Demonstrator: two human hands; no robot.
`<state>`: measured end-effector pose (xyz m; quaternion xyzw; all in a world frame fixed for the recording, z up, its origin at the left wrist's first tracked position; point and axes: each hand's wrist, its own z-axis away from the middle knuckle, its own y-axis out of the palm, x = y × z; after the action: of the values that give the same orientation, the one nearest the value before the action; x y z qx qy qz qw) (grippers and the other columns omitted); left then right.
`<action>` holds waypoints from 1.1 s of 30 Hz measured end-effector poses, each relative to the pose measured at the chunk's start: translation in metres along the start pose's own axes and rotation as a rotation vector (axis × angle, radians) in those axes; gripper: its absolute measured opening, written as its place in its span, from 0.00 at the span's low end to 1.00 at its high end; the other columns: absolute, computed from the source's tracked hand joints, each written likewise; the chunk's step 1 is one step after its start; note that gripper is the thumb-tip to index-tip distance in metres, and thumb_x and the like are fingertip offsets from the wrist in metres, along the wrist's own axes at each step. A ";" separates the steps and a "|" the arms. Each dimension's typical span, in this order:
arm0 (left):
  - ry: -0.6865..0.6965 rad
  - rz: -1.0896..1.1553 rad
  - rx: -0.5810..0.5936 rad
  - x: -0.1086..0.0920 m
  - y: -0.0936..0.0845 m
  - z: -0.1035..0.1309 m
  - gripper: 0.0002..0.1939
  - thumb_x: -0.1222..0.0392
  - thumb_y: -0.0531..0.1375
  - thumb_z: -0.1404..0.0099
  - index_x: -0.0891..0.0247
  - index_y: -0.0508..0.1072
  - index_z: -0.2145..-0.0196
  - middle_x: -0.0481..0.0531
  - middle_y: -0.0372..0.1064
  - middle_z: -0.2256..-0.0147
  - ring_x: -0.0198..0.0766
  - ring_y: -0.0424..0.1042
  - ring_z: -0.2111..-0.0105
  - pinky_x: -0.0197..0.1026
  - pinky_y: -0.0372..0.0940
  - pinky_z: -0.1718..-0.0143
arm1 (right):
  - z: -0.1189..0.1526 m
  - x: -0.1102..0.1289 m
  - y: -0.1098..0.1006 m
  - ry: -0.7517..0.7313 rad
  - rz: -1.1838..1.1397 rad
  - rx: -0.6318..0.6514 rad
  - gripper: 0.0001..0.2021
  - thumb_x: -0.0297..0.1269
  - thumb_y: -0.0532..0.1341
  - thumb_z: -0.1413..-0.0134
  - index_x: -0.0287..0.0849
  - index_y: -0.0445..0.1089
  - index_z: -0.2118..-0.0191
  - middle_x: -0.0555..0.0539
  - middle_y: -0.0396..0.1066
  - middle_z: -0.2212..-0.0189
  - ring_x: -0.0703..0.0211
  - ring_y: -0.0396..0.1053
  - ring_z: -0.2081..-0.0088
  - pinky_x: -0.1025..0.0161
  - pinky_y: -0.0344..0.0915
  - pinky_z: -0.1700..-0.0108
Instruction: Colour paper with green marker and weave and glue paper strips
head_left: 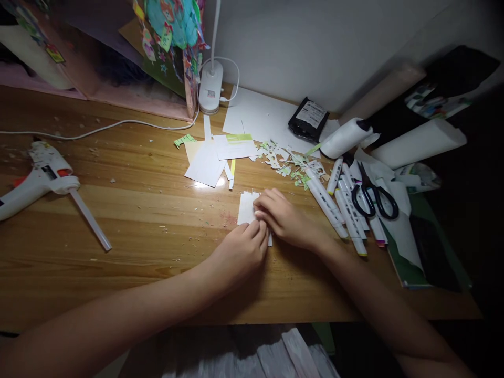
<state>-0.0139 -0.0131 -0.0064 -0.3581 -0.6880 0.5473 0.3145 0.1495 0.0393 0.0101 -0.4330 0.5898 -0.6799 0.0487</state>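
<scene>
A small white paper piece (pixel 246 208) with an uneven top edge lies on the wooden table (pixel 157 210), partly under both hands. My left hand (pixel 248 244) is closed at its lower edge, fingers bent and pressed together on the paper. From the right, my right hand (pixel 281 215) meets it, fingers curled and closed over the paper's right side. The fingertips of both hands nearly touch. A thin white strip end shows just below them. The hands cover the rest of the paper.
Beyond the hands are paper sheets (pixel 207 163) and cut scraps (pixel 279 157). Markers (pixel 325 202) and black-handled scissors (pixel 374 199) lie to the right. A glue gun (pixel 47 176) is at the left. A lamp base (pixel 211 89) stands at the back.
</scene>
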 end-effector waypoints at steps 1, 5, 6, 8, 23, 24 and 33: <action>0.005 0.008 0.000 0.000 0.000 0.001 0.19 0.68 0.48 0.34 0.80 0.64 0.48 0.65 0.68 0.55 0.45 0.67 0.59 0.42 0.64 0.61 | 0.004 0.003 -0.003 0.010 -0.037 -0.029 0.06 0.31 0.50 0.39 0.43 0.57 0.68 0.47 0.60 0.69 0.56 0.55 0.65 0.60 0.55 0.62; 0.010 0.026 0.001 0.000 0.001 0.003 0.20 0.68 0.49 0.34 0.82 0.61 0.46 0.69 0.63 0.48 0.46 0.67 0.56 0.43 0.64 0.60 | 0.015 0.013 -0.021 0.070 -0.218 -0.219 0.05 0.33 0.51 0.39 0.44 0.58 0.68 0.49 0.57 0.71 0.58 0.56 0.67 0.59 0.56 0.62; 0.005 0.035 0.002 0.001 0.001 0.003 0.21 0.68 0.49 0.34 0.82 0.61 0.46 0.70 0.62 0.47 0.46 0.66 0.55 0.43 0.64 0.60 | 0.016 0.015 -0.024 0.083 -0.281 -0.258 0.05 0.34 0.51 0.39 0.45 0.58 0.67 0.49 0.57 0.70 0.58 0.57 0.66 0.59 0.57 0.61; -0.010 0.075 0.008 0.003 -0.001 0.003 0.20 0.69 0.49 0.34 0.81 0.61 0.46 0.70 0.62 0.47 0.47 0.66 0.55 0.43 0.65 0.61 | 0.015 0.016 -0.026 0.090 -0.414 -0.320 0.04 0.35 0.51 0.39 0.45 0.60 0.66 0.49 0.58 0.68 0.57 0.59 0.64 0.58 0.59 0.59; -0.480 0.286 -0.230 0.046 -0.031 0.003 0.13 0.60 0.54 0.34 0.68 0.66 0.54 0.59 0.67 0.58 0.45 0.66 0.60 0.45 0.64 0.62 | 0.016 0.011 -0.005 0.171 -0.959 -0.542 0.05 0.40 0.55 0.42 0.47 0.58 0.66 0.48 0.65 0.66 0.55 0.65 0.53 0.53 0.61 0.48; -0.492 0.283 -0.186 0.049 -0.031 0.003 0.09 0.62 0.53 0.33 0.67 0.69 0.58 0.56 0.68 0.62 0.44 0.66 0.63 0.44 0.64 0.65 | 0.016 0.011 -0.006 0.195 -1.037 -0.562 0.05 0.41 0.54 0.43 0.48 0.57 0.67 0.49 0.64 0.70 0.55 0.66 0.54 0.52 0.62 0.48; -0.126 0.774 -0.293 0.033 -0.041 0.003 0.11 0.64 0.48 0.30 0.67 0.69 0.63 0.52 0.67 0.70 0.34 0.66 0.69 0.36 0.62 0.68 | 0.021 0.023 -0.007 0.157 -0.936 -0.109 0.12 0.34 0.55 0.43 0.48 0.58 0.52 0.52 0.61 0.70 0.64 0.62 0.72 0.65 0.65 0.67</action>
<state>-0.0400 0.0072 0.0345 -0.5969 -0.5911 0.5424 -0.0114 0.1520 0.0125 0.0263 -0.6013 0.3682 -0.6275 -0.3302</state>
